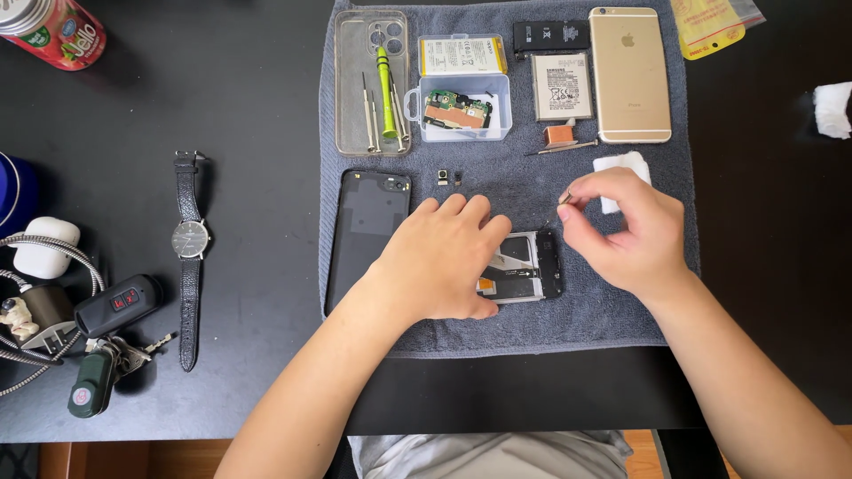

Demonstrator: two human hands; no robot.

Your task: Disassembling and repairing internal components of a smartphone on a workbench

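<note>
While left hand covers opened phone.

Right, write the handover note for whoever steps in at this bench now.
Left hand: flat on the opened phone frame, pinning it to the grey towel.
Right hand: pinching a tiny part between thumb and forefinger, above the towel.
Done: black back cover off, lying left of the frame; circuit board in the clear plastic box; two small modules loose on the towel.
Left: the frame is open, parts not refitted. Screwdrivers rest in the clear case.
</note>
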